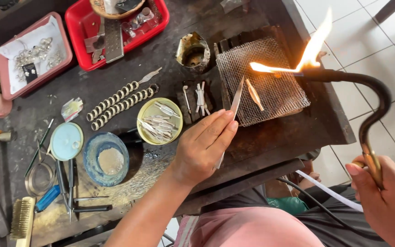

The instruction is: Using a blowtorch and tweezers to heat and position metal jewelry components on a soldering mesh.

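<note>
Right hand (387, 203), cut off at the frame's corner, grips the torch (366, 91); left hand (204, 146) pinches tweezers (235, 103) over the desk's wire mesh (270, 77)

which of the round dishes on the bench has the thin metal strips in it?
The yellow-green dish, just left of the left hand. The blue bowl holds greyish powder, and the pale blue lid holds no strips.

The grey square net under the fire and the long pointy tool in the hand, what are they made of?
The grey square mesh looks like woven metal wire: fine criss-cross strands, dull and scorched. The long pointed tweezers in the left hand look like bare steel, pale and shiny. The curved black torch pipe in the right hand seems dark metal, brassy near the grip.
</note>
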